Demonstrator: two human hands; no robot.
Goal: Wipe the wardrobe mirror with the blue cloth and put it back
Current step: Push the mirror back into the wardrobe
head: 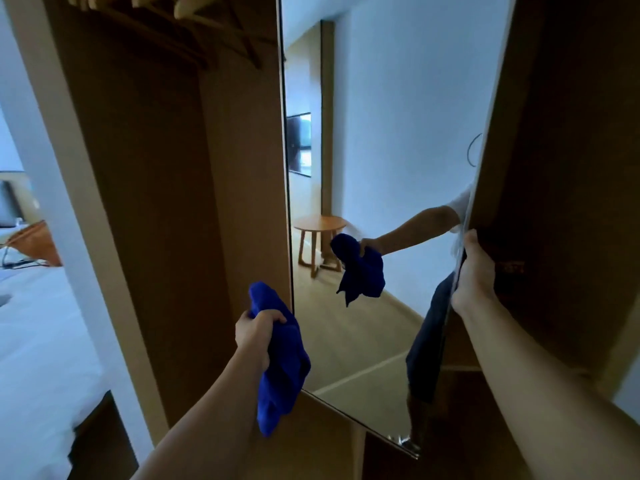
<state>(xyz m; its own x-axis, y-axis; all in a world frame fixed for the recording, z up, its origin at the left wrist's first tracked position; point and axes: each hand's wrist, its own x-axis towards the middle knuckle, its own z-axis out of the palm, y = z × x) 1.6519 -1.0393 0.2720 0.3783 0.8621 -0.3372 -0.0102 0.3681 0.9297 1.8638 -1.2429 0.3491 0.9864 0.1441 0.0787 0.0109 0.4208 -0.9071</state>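
Head view looks down along two bare forearms toward a wardrobe mirror [381, 140] mounted on a brown door panel. At the mirror's left edge, near its lower corner, the left hand [256, 336] has its fingers curled tightly around a bunched blue cloth [282, 362], which hangs below the fist and just overlaps the glass edge; whether it touches the glass I cannot tell. On the mirror's right edge the right hand [474, 275] grips the door, thumb on the front, fingers wrapped behind. Wooden hangers [194, 8] hang inside the open wardrobe [156, 168] at top left. A white bed [38, 323] lies at far left.
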